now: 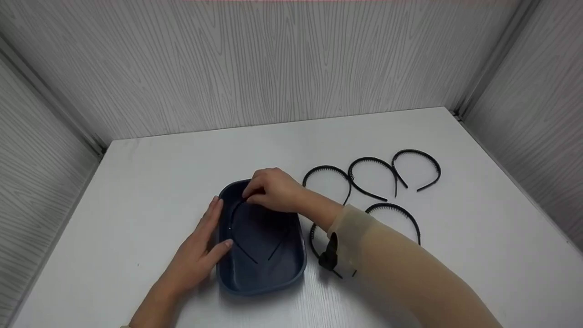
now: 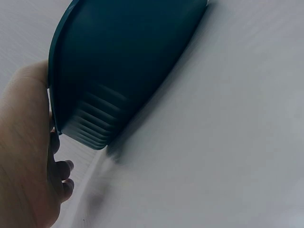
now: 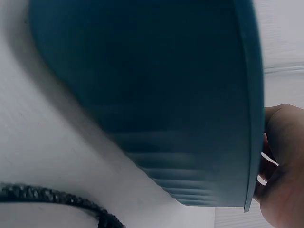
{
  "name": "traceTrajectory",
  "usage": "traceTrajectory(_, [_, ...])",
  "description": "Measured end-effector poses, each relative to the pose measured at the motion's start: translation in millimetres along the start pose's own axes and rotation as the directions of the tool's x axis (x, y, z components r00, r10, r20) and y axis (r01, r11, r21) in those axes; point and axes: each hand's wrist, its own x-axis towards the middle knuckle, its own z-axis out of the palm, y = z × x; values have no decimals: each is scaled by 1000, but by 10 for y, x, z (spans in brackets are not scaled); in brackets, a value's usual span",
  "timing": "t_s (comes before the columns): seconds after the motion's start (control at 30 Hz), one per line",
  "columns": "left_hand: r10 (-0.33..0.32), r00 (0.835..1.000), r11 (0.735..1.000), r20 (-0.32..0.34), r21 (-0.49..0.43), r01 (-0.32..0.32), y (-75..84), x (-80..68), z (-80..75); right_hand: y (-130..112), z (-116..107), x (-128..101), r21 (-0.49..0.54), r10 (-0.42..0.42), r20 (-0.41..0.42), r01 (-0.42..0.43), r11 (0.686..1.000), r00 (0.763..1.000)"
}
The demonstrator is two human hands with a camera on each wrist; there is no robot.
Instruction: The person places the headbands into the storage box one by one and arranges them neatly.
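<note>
My right hand (image 1: 275, 189) reaches into the far part of a dark blue plastic tub (image 1: 259, 288) and pinches the curved top of a thin black headband (image 1: 246, 253). The headband's two ends point toward me, low inside the tub. Along the tub's left side rests my left hand (image 1: 193, 255), its fingers extended at the outer wall and its thumb reaching over the rim. Both wrist views show the ribbed outer wall of the tub (image 2: 123, 52), with the right hand (image 3: 285, 161) at the rim in one; the pinched headband is hidden there.
Several black toothed headbands lie on the white table (image 1: 150, 182) right of the tub: one at the far right (image 1: 426, 155), one beside it (image 1: 370, 159), and others nearer (image 1: 396, 207), partly behind the right sleeve (image 1: 401, 259). Grey wood-grain panels (image 1: 273, 64) stand around the table.
</note>
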Motion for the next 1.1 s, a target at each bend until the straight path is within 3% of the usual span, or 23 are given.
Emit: traceTrajectory(1.1, [-22, 999, 1000, 30, -8, 22, -6, 8, -5, -31, 181, 111, -118, 92, 211, -68, 991, 973])
